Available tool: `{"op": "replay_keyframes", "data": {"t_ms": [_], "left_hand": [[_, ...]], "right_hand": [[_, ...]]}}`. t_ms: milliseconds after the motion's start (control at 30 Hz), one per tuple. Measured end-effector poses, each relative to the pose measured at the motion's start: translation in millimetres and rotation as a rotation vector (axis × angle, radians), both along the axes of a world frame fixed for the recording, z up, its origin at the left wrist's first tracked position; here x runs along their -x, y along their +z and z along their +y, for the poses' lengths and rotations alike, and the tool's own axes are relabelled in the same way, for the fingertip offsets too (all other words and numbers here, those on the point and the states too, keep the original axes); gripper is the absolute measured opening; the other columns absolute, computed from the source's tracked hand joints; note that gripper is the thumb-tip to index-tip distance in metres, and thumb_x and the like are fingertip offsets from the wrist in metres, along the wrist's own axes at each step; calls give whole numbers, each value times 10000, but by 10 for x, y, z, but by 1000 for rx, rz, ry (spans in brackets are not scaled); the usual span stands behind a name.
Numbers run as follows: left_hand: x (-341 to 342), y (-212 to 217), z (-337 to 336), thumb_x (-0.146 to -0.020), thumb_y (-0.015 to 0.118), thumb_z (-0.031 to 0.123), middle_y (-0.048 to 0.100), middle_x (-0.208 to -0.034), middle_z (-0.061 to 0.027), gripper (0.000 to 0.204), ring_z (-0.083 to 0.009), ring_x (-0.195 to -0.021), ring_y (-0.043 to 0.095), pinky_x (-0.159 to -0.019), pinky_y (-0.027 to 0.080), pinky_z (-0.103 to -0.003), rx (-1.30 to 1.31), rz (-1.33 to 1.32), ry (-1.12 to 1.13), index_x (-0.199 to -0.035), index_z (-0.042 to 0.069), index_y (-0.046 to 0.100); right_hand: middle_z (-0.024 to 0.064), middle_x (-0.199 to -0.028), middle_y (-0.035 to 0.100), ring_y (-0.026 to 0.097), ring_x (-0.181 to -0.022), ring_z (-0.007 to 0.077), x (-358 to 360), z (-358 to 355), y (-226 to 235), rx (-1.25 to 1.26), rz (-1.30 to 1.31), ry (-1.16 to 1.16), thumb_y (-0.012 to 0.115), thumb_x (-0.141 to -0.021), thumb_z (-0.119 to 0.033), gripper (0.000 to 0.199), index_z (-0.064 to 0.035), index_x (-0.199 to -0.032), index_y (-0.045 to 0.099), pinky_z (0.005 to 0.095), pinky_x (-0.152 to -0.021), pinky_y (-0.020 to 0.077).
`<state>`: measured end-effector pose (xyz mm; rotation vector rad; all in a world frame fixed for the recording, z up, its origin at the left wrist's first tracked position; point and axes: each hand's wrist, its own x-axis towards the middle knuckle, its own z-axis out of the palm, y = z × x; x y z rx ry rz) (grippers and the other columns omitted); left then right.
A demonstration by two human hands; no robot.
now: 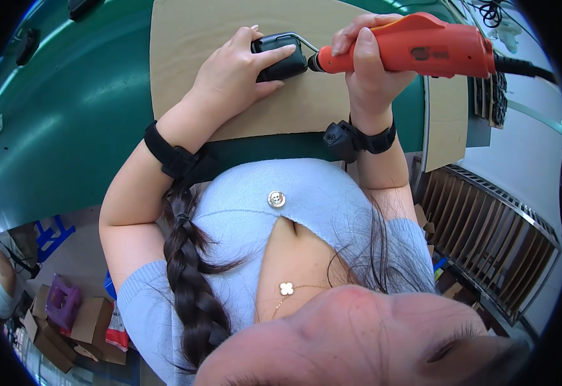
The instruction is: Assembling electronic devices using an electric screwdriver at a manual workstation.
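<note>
My left hand (229, 71) grips a small black device (287, 67) with rounded corners, its fingers lying over the top and the thumb along the near side. A thin bent metal rod (301, 40) runs along the device's far edge toward the right. Wrapped in my right hand (372, 77) is a red electric screwdriver (429, 48), held almost level. Its black nose (315, 62) points left and meets or nearly meets the device's right end. The bit and the exact point of contact cannot be made out.
Under both hands a brown cardboard sheet (178, 64) covers part of the green tabletop (62, 128). The screwdriver's black cord (525, 67) trails off right. A slatted rack (487, 238) stands at the lower right, cardboard boxes (94, 325) at the lower left. Another person's arm (1, 276) shows far left.
</note>
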<state>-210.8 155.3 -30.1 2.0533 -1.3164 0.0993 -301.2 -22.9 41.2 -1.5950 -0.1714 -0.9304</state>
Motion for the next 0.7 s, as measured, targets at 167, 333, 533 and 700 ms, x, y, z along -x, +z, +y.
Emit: {"op": "replay_keyframes", "data": {"t_ms": [167,333,533,700], "left_hand": [[9,-7,-3,-763,825,272,560,-1296,-214,539,-357,-1097,645,-915,555,-414,0,0,9,-1277,312,666],[29,6,-12,-762,825,267,561,-1293,-215,539,-356,-1100,642,-920,552,-412,13,-3,4,-1276,313,668],[19,-29,-20,-760,828,260,559,-1282,-204,547,-348,-1093,641,-917,552,-409,2,5,7,-1280,316,667],[9,-31,-16,-753,838,257,559,-1266,-191,558,-342,-1077,644,-906,554,-404,14,-6,6,-1280,318,667]], "right_hand": [[114,-829,666,647,-633,185,-44,-91,-54,91,-3,80,575,-888,18,199,-32,-1081,567,359,-626,582],[115,-861,669,645,-641,187,-36,-148,-76,130,14,162,573,-891,21,205,-41,-1087,563,360,-629,581],[129,-901,671,645,-660,190,23,38,34,150,21,91,568,-905,-5,220,-52,-1119,557,365,-649,578],[141,-886,690,680,-663,179,102,256,127,-99,-148,165,647,-857,44,233,4,-1071,562,310,-639,591]]}}
